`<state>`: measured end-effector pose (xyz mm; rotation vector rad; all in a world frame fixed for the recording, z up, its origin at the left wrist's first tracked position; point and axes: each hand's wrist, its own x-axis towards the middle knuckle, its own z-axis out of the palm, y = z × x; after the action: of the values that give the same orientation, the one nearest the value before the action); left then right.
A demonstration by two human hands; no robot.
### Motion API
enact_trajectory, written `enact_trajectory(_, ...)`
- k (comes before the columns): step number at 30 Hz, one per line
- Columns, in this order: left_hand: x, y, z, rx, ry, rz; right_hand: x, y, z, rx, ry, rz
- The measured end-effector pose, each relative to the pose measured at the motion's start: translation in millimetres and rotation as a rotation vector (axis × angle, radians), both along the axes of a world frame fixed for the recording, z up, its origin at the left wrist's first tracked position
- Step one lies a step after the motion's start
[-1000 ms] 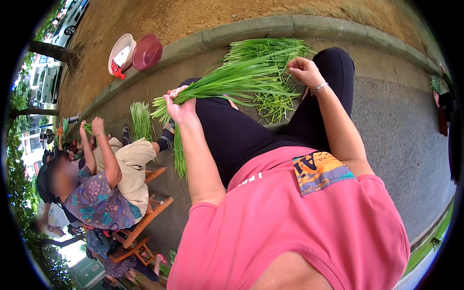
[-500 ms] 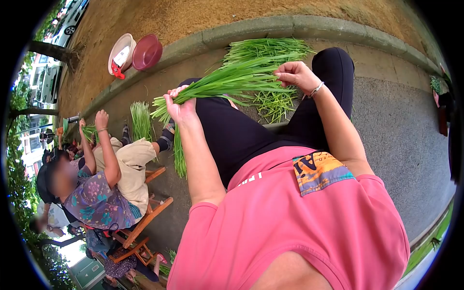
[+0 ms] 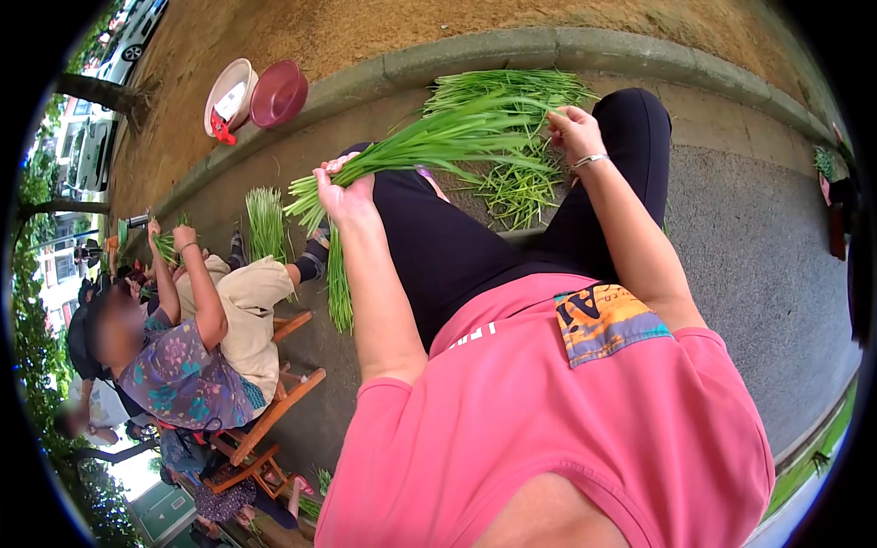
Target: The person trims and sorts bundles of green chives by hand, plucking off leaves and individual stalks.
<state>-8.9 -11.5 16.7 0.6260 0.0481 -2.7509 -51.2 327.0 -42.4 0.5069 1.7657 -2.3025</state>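
A long bunch of garlic chives [image 3: 438, 142] lies across my left hand [image 3: 347, 190], whose fingers wrap round its pale stem end above my left knee. Its green leaves fan out to the right over my lap. My right hand [image 3: 579, 139], with a bracelet at the wrist, is closed in a pinch at the leaf tips, on what looks like a thin chive leaf. Beneath and beyond the bunch, a loose pile of chives [image 3: 512, 89] is spread on the ground, with shorter cut or broken pieces [image 3: 519, 192] between my legs.
Another chive bundle [image 3: 339, 288] lies beside my left leg, and one more [image 3: 266, 224] farther left. A pink basin [image 3: 280, 94] and a pale basin [image 3: 222, 82] holding a red item stand past the kerb [image 3: 402, 78]. At left a person [image 3: 196, 365] sits on a wooden chair [image 3: 279, 416], handling greens.
My right hand has moved slightly right and up, away from the bunch, still pinched. My left hand keeps its hold on the chives. The seated person's hands have shifted a little.
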Motion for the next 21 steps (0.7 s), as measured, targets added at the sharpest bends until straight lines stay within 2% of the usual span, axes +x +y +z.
enact_trajectory(4,-2.5,2.8,6.3,-0.017,-0.09,0.033,0.3,11.9,-6.4,0.266,0.03,0.161)
enact_trajectory(8,-5.6,3.4,10.8,0.035,-0.184,0.005,2.8,7.7,-18.9,0.404,0.046,0.235)
enact_trajectory(10,-7.3,0.7,9.2,0.064,-0.219,-0.009,2.7,7.9,-33.5,0.377,0.306,0.195)
enact_trajectory(12,-9.2,-2.3,6.9,0.058,-0.252,-0.004,-0.6,7.6,-41.8,0.402,0.281,0.175)
enact_trajectory(15,-11.4,-5.0,5.4,0.034,-0.311,0.02,-3.7,10.1,-40.1,0.6,0.091,0.298)
enact_trajectory(21,-12.0,-4.7,5.7,-0.035,-0.39,0.055,0.3,5.7,-36.5,0.575,-0.019,0.362)
